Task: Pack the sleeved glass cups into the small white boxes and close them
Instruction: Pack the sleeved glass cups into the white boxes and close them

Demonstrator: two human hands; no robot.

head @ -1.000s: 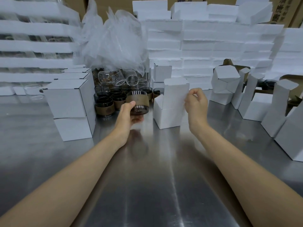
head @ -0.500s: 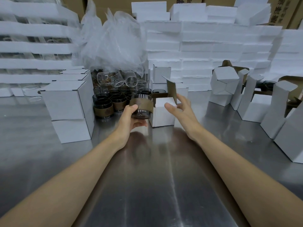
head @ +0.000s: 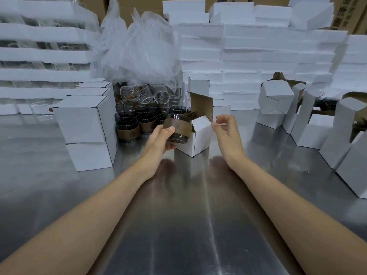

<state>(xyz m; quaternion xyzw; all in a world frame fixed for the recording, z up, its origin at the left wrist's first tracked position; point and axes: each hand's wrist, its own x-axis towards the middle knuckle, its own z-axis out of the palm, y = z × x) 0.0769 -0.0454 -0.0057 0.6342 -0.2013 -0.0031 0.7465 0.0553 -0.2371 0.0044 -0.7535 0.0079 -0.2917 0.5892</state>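
Note:
My left hand (head: 161, 138) grips a dark glass cup with a brown sleeve (head: 177, 129), tilted at the open left side of a small white box (head: 200, 135) that stands on the steel table. The box's brown inner flaps stick up behind the cup. To the right of the box, my right hand (head: 225, 129) hovers with loosely curled fingers and holds nothing. More sleeved cups (head: 137, 122) stand in a cluster behind my left hand.
Two closed white boxes (head: 83, 124) are stacked at the left. Open white boxes (head: 317, 124) stand at the right. Clear glasses under a plastic bag (head: 139, 56) and stacked white foam trays (head: 258, 62) fill the back. The steel table (head: 178, 225) stretches toward me.
My left hand has brought the cup right, up to the box opening. My right hand opened the box's flap, then let go and drew back to the right.

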